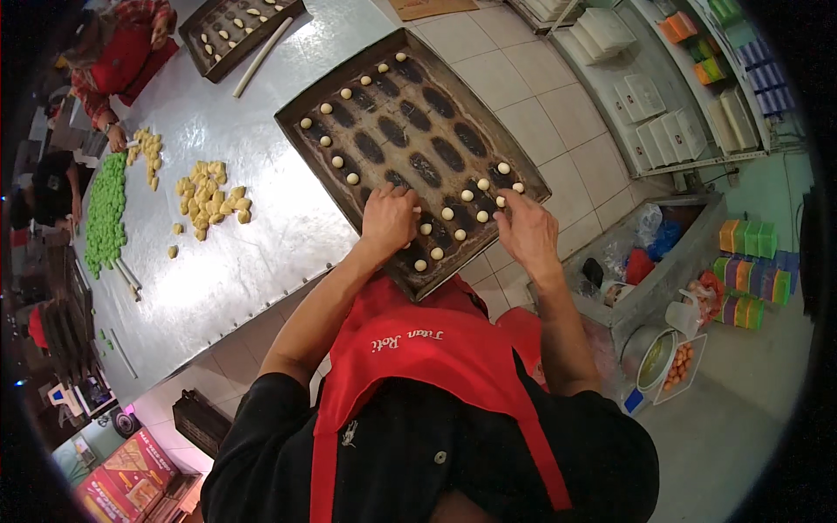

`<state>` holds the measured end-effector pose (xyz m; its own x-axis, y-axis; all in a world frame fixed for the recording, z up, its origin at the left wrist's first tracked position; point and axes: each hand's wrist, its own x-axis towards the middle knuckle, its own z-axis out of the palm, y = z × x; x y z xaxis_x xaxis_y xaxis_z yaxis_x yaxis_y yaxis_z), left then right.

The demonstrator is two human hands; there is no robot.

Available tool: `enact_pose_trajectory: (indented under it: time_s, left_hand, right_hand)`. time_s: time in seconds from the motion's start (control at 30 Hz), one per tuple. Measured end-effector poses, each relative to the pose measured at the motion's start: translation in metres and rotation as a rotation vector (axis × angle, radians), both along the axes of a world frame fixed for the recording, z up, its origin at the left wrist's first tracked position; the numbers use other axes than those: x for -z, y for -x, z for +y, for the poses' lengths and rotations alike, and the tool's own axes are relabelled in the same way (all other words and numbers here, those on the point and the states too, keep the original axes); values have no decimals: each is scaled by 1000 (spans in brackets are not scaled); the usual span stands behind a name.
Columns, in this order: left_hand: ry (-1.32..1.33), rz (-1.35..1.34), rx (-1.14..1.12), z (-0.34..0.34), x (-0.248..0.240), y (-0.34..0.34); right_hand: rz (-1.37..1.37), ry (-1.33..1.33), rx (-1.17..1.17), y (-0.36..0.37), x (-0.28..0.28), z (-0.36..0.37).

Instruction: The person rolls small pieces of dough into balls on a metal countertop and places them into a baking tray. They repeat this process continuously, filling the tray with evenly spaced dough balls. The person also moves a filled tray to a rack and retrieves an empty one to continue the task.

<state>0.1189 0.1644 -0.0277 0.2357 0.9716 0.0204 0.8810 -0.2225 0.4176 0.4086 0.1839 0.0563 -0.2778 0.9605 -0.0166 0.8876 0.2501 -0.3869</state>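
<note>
"What is between the person's hands?"

"A dark tray [410, 144], jutting past the table's [288, 205] right edge. Small pale balls [447, 213] sit in it: 6 in a row along its far short edge, others down its left long edge, more toward its near short edge."

"And the hands?"

"The left hand [390, 220] is over the tray's left long edge, toward the near corner, fingers curled down; I cannot tell whether it grips a ball. The right hand [529, 228] is at the tray's right corner, thumb and forefinger at 1 ball. Pinched or only touched, I cannot tell."

"Other containers?"

"At the table's far edge, a 2nd tray [255, 45] holds pale, pointed pieces [234, 44]. To the right, off the table, a grey tub [676, 261] contains plastic bags [667, 237], blue and red among them. Beside it are 1 pot [636, 350] with something yellowish inside and 1 clear box [668, 395] of brown eggs [679, 366]."
</note>
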Motion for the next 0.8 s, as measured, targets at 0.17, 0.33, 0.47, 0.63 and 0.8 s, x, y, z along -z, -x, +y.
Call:
enact_pose_trajectory:
  time_s: [0.17, 0.33, 0.47, 0.63, 0.8]
  left_hand:
    - [-105, -108, -56, -16, -23, 3]
    - [-297, -326, -310, -51, -37, 45]
    - [-301, -355, -582, -95, -3, 114]
    - [-255, -329, -825, -161, 6, 183]
    - [-218, -341, -986, -182, 29, 230]
  right_hand:
    - [100, 9, 9, 6, -1, -8]
    - [205, -90, -95, 59, 14, -9]
    - [100, 20, -133, 126, 57, -14]
    - [84, -4, -145, 145, 85, -15]
    - [-71, 66, -138, 149, 71, -15]
